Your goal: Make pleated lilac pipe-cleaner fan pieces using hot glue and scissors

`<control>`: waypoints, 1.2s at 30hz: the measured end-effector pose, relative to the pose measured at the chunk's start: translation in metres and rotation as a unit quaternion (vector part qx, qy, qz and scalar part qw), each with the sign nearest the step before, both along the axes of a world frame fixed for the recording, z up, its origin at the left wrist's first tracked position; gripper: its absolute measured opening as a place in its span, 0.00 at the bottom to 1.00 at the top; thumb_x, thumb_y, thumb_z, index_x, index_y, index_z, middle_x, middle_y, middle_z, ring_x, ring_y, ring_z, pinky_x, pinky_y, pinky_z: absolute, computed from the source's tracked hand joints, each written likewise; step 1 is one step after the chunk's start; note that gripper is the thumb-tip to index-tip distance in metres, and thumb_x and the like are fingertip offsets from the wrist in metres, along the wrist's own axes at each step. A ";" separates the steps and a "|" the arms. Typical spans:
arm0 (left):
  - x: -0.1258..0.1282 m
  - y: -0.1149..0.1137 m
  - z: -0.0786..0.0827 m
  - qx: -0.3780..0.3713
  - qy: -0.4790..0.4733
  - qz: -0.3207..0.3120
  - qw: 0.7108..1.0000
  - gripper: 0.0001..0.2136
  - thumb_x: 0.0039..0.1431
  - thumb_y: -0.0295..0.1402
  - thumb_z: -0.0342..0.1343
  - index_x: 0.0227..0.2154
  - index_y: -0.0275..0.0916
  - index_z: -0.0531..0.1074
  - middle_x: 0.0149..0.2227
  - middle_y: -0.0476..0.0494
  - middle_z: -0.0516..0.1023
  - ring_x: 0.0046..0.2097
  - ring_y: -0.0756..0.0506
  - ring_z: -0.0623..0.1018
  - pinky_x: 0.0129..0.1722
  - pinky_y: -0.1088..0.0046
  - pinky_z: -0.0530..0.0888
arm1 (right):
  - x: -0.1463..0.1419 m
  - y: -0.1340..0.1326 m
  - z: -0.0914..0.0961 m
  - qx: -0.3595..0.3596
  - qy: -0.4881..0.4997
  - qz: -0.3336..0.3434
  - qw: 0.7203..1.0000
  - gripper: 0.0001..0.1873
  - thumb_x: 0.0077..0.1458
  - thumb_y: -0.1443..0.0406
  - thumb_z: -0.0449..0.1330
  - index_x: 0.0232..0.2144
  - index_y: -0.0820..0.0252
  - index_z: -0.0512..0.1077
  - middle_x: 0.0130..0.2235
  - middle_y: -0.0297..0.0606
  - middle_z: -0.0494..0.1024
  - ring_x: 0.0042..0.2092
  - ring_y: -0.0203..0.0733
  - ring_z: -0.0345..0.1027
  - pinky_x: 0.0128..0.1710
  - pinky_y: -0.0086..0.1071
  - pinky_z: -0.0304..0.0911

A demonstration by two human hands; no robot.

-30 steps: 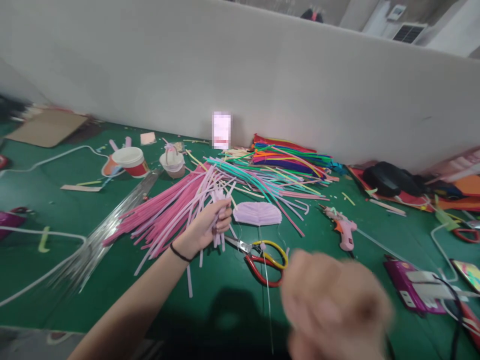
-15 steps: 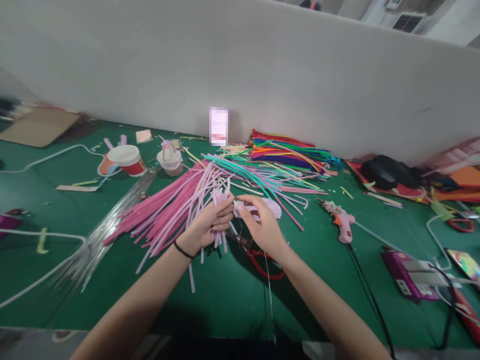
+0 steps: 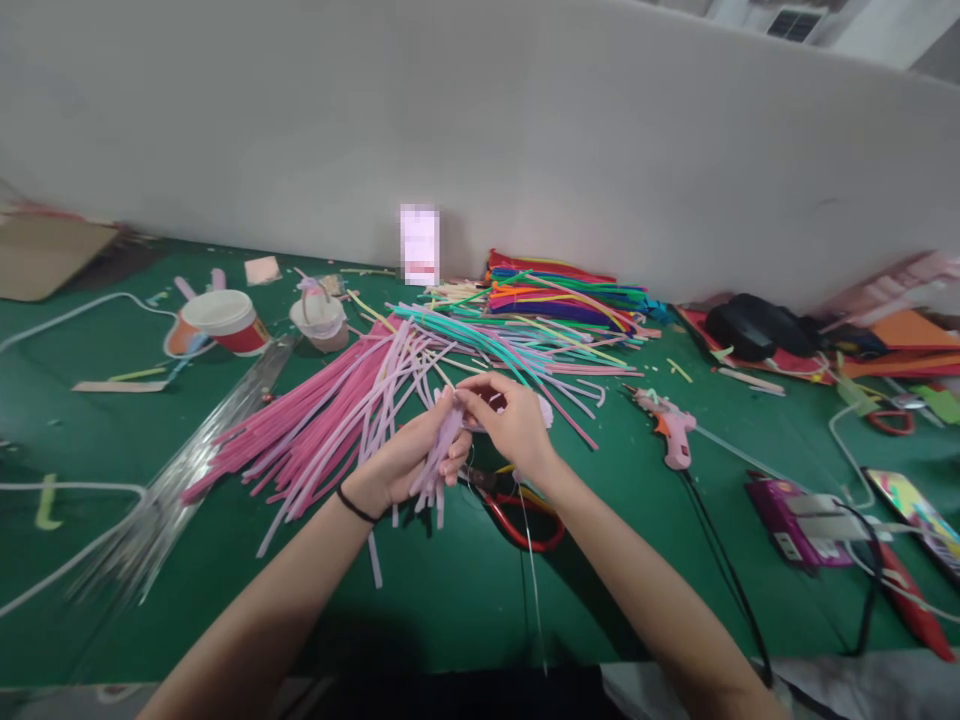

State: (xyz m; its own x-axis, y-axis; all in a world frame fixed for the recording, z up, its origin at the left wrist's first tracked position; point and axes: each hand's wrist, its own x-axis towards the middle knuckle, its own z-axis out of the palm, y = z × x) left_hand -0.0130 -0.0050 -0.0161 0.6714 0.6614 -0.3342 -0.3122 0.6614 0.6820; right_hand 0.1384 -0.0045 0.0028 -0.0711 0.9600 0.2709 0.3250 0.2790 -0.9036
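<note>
My left hand [image 3: 409, 455] is closed around a small bunch of lilac pipe cleaners [image 3: 442, 450], whose ends hang below the fingers. At the top of that bunch, my right hand [image 3: 510, 415] pinches with thumb and forefinger; the tips meet on the lilac strands. Behind the right hand a lilac fuzzy piece [image 3: 546, 412] partly shows. Red-handled scissors [image 3: 525, 525] lie on the table under the right wrist, with a thin wire [image 3: 534, 590] running past them. Left of the hands spreads a pile of pink pipe cleaners [image 3: 300, 410] mixed with lilac ones.
Multicoloured pipe cleaners [image 3: 562, 300] are heaped at the back. A pink glue gun [image 3: 675, 430] and a purple power strip [image 3: 787, 520] lie to the right. On the left are a white-and-red cup [image 3: 244, 335], a small lined cup [image 3: 322, 325] and silvery wires [image 3: 202, 450]. A phone [image 3: 420, 245] leans against the wall.
My right hand has moved in to the top of the lilac bunch and now touches it. The left hand has turned, its fingers a little looser. The whole view has shifted slightly.
</note>
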 end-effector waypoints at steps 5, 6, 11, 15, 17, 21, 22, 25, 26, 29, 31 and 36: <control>-0.002 0.001 0.000 -0.014 -0.007 -0.003 1.000 0.20 0.66 0.52 0.46 0.33 0.38 0.67 0.19 0.58 0.58 0.13 0.58 0.54 0.10 0.86 0.59 | 0.008 -0.002 -0.001 -0.022 -0.022 0.024 0.999 0.10 0.58 0.58 0.60 0.33 0.56 0.80 0.29 0.33 0.79 0.29 0.36 0.69 0.30 0.30 0.63; -0.002 0.001 0.000 -0.009 0.004 -0.003 1.000 0.19 0.65 0.51 0.48 0.32 0.38 0.67 0.19 0.58 0.57 0.13 0.58 0.53 0.09 0.87 0.56 | 0.012 -0.001 -0.002 -0.032 -0.030 0.038 0.998 0.11 0.58 0.57 0.61 0.34 0.55 0.80 0.30 0.33 0.80 0.30 0.36 0.69 0.30 0.30 0.62; 0.000 -0.002 0.003 0.034 0.088 -0.033 0.995 0.11 0.58 0.39 0.62 0.33 0.36 0.70 0.20 0.56 0.62 0.15 0.59 0.59 0.10 0.87 0.56 | 0.037 -0.003 0.000 -0.040 -0.082 0.075 0.993 0.09 0.56 0.59 0.62 0.33 0.55 0.80 0.37 0.35 0.81 0.35 0.37 0.70 0.33 0.31 0.62; -0.002 0.002 0.003 0.074 0.143 0.004 0.987 0.10 0.57 0.33 0.62 0.39 0.34 0.73 0.28 0.46 0.74 0.25 0.52 0.75 0.18 0.82 0.72 | 0.073 -0.011 -0.001 -0.028 -0.098 -0.009 0.995 0.09 0.55 0.58 0.62 0.33 0.56 0.79 0.35 0.36 0.81 0.34 0.39 0.70 0.34 0.33 0.63; -0.007 0.007 0.004 0.089 0.178 0.051 0.979 0.08 0.57 0.31 0.61 0.38 0.34 0.72 0.27 0.48 0.72 0.24 0.53 0.74 0.17 0.84 0.70 | 0.091 -0.018 -0.007 -0.040 -0.071 -0.078 0.994 0.13 0.55 0.55 0.62 0.34 0.57 0.79 0.35 0.37 0.81 0.34 0.41 0.70 0.35 0.34 0.64; -0.020 0.017 0.006 0.169 0.267 0.123 0.941 0.09 0.56 0.32 0.59 0.39 0.37 0.69 0.23 0.55 0.66 0.18 0.55 0.67 0.11 0.85 0.63 | 0.107 -0.034 -0.030 -0.089 -0.079 -0.149 0.982 0.16 0.53 0.52 0.63 0.33 0.59 0.79 0.34 0.40 0.81 0.32 0.42 0.68 0.34 0.36 0.63; -0.023 0.018 0.007 0.193 0.295 0.129 0.927 0.11 0.56 0.32 0.60 0.41 0.38 0.67 0.22 0.56 0.66 0.18 0.54 0.67 0.11 0.84 0.64 | 0.105 -0.037 -0.036 -0.099 -0.086 -0.160 0.978 0.16 0.53 0.53 0.63 0.33 0.59 0.79 0.34 0.40 0.81 0.31 0.42 0.68 0.35 0.37 0.63; -0.027 0.020 0.007 0.238 0.379 0.120 0.886 0.14 0.56 0.32 0.59 0.44 0.40 0.65 0.22 0.56 0.67 0.17 0.52 0.70 0.13 0.79 0.70 | 0.096 -0.043 -0.050 -0.097 -0.129 -0.160 0.974 0.13 0.55 0.55 0.62 0.32 0.58 0.80 0.35 0.40 0.80 0.36 0.45 0.69 0.39 0.39 0.63; -0.028 0.020 0.006 0.247 0.403 0.112 0.874 0.13 0.56 0.32 0.58 0.43 0.40 0.65 0.22 0.56 0.68 0.17 0.51 0.70 0.13 0.78 0.71 | 0.094 -0.043 -0.053 -0.086 -0.151 -0.154 0.973 0.12 0.55 0.56 0.63 0.31 0.57 0.80 0.36 0.41 0.80 0.39 0.46 0.69 0.42 0.40 0.63; -0.028 0.020 0.002 0.262 0.429 0.091 0.860 0.11 0.57 0.34 0.58 0.40 0.39 0.65 0.22 0.55 0.69 0.18 0.50 0.72 0.14 0.76 0.72 | 0.095 -0.044 -0.057 -0.049 -0.217 -0.147 0.964 0.08 0.54 0.58 0.64 0.29 0.54 0.80 0.41 0.42 0.78 0.46 0.49 0.67 0.49 0.44 0.61; -0.027 0.020 0.001 0.251 0.412 0.080 0.872 0.10 0.56 0.35 0.59 0.38 0.38 0.65 0.23 0.54 0.70 0.20 0.50 0.73 0.16 0.75 0.74 | 0.101 -0.045 -0.056 -0.036 -0.244 -0.153 0.957 0.07 0.55 0.59 0.64 0.30 0.54 0.80 0.43 0.42 0.76 0.48 0.50 0.65 0.51 0.45 0.59; -0.021 0.018 0.008 0.140 0.312 0.074 0.937 0.08 0.56 0.32 0.61 0.37 0.34 0.71 0.32 0.43 0.78 0.28 0.48 0.79 0.25 0.74 0.80 | 0.115 -0.045 -0.054 -0.016 -0.270 -0.172 0.947 0.07 0.56 0.60 0.63 0.31 0.55 0.80 0.44 0.41 0.75 0.47 0.50 0.63 0.51 0.45 0.58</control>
State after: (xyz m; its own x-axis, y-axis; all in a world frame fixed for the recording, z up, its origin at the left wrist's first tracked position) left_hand -0.0344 0.0127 -0.0082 0.2971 0.8526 -0.4299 0.1313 0.4095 0.9028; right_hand 0.2534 -0.0496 -0.0516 0.1272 0.9589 0.2535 0.8086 0.0478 -0.5864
